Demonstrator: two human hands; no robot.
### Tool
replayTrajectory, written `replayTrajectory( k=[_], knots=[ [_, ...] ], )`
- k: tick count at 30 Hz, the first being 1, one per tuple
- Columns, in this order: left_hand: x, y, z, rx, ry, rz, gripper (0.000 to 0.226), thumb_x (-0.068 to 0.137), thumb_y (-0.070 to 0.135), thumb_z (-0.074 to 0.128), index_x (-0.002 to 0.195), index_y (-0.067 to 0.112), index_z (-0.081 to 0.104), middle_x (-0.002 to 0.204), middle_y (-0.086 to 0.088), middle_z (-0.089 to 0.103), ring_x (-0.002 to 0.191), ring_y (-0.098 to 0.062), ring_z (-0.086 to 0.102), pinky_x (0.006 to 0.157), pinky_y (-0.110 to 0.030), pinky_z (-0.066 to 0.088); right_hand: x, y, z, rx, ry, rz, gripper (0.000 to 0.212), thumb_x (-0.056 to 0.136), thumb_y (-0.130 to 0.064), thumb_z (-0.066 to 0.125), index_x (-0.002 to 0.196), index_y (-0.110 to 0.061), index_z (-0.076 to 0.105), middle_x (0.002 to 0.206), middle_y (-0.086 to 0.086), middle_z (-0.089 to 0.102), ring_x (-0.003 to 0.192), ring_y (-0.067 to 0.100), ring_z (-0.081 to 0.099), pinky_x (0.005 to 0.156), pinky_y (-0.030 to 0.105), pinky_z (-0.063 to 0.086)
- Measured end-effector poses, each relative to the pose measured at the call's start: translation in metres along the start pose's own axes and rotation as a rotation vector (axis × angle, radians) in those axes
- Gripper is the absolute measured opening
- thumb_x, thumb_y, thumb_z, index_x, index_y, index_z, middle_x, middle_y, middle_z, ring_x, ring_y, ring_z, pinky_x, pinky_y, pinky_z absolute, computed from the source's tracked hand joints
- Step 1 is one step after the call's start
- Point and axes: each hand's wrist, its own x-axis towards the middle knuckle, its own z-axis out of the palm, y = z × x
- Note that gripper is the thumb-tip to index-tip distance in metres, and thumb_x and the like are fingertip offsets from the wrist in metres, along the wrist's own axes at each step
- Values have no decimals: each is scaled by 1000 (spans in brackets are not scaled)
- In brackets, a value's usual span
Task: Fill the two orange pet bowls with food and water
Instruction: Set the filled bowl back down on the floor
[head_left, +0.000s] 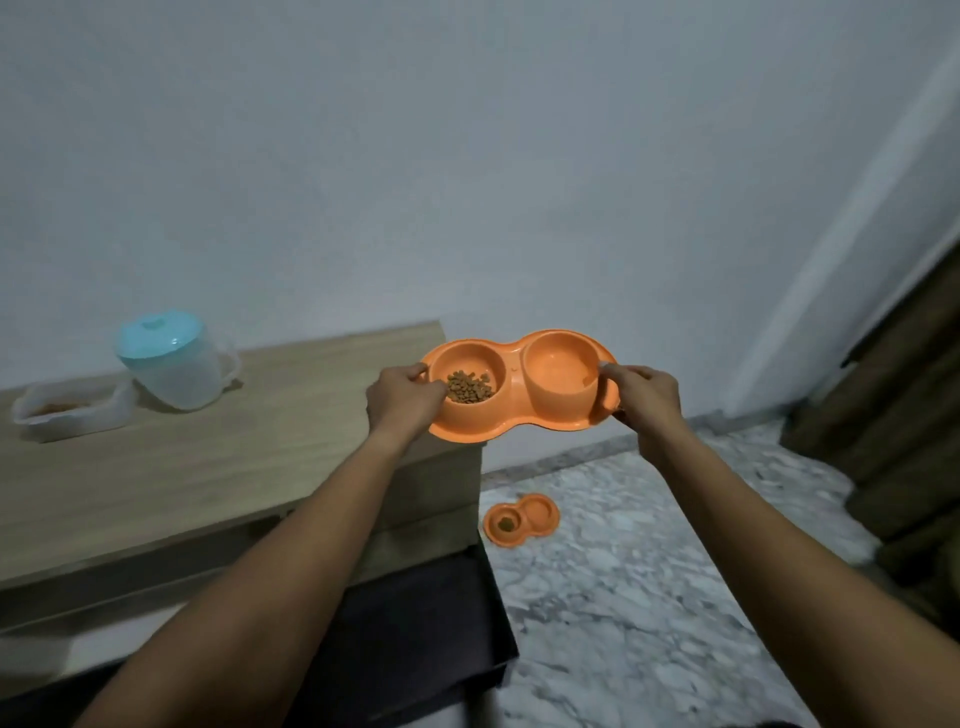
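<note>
Head view showed you holding the orange double bowl (514, 388) in the air, just past the right end of the wooden cabinet (234, 467) and above the marble floor (649, 571). Your left hand (402, 397) gripped its left rim, fingers curled over the edge beside the kibble (469, 387) in the left well. Your right hand (641, 395) pinched the right rim. I judge the task nearly finished: the second orange double bowl (521, 519) sat on the floor with kibble in one well, so only setting this one down seemed left. Water was hard to make out in either right-hand well. The teal-lidded pitcher (174, 364) and clear tub (67, 415) stood on the cabinet, and the tub's contents were blurred.
</note>
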Motion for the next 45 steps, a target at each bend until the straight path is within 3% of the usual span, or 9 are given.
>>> replayTrajectory(
  k=[8, 12, 18, 26, 29, 36, 40, 43, 45],
  knots=[
    [-11, 51, 134, -52, -114, 9, 52, 78, 26, 72, 130, 21, 67, 111, 0, 71, 97, -22, 67, 90, -41, 58, 73, 21, -114, 29, 152, 91, 28, 81, -33, 75, 97, -10, 73, 104, 17, 75, 102, 35, 70, 94, 51, 59],
    [8, 62, 201, -75, -167, -39, 53, 79, 26, 74, 131, 20, 66, 125, -3, 67, 102, -21, 64, 94, -41, 56, 127, 39, -151, 21, 171, 122, 32, 80, -34, 74, 99, -9, 74, 103, 15, 75, 101, 31, 70, 88, 46, 60],
    [63, 66, 306, -74, -192, -85, 50, 78, 25, 75, 128, 21, 68, 125, -3, 67, 107, -23, 65, 96, -43, 54, 231, 70, -183, 2, 173, 158, 42, 71, -40, 73, 103, -13, 72, 107, 10, 74, 101, 29, 70, 91, 50, 60],
    [123, 64, 420, -10, -197, -157, 47, 78, 20, 75, 124, 17, 71, 121, -7, 71, 113, -25, 64, 99, -38, 51, 355, 102, -202, -89, 120, 229, 13, 85, -27, 71, 97, -21, 71, 101, 2, 71, 100, 25, 67, 96, 53, 57],
    [145, 51, 461, -4, -179, -211, 50, 73, 27, 73, 122, 23, 72, 120, -3, 71, 112, -22, 64, 97, -34, 52, 404, 122, -200, -141, 81, 266, 17, 86, -25, 70, 101, -20, 71, 100, -3, 68, 101, 21, 63, 99, 51, 54],
    [201, -68, 597, 63, -94, -333, 51, 64, 32, 69, 115, 27, 74, 104, -2, 76, 100, -21, 70, 91, -43, 57, 528, 247, -187, -222, -34, 375, 23, 81, -23, 71, 102, -14, 73, 104, 4, 73, 101, 25, 69, 92, 46, 58],
    [224, -133, 665, 40, -87, -411, 46, 78, 14, 72, 124, 19, 69, 101, -1, 69, 87, -16, 66, 76, -29, 54, 595, 347, -172, -264, -103, 403, 33, 77, -25, 69, 108, -14, 73, 105, 7, 75, 99, 23, 72, 97, 52, 57],
    [236, -205, 724, 52, -56, -445, 45, 77, 10, 72, 122, 14, 70, 92, -5, 69, 84, -22, 66, 82, -42, 58, 639, 440, -161, -296, -151, 404, 38, 71, -35, 71, 106, -20, 74, 99, 5, 76, 95, 24, 74, 95, 52, 58],
    [243, -254, 759, 55, 16, -483, 49, 71, 18, 72, 120, 17, 70, 96, -12, 71, 87, -28, 68, 84, -45, 58, 660, 494, -151, -302, -174, 417, 23, 76, -32, 72, 97, -24, 73, 92, 5, 76, 89, 23, 74, 95, 52, 58]
  ],
)
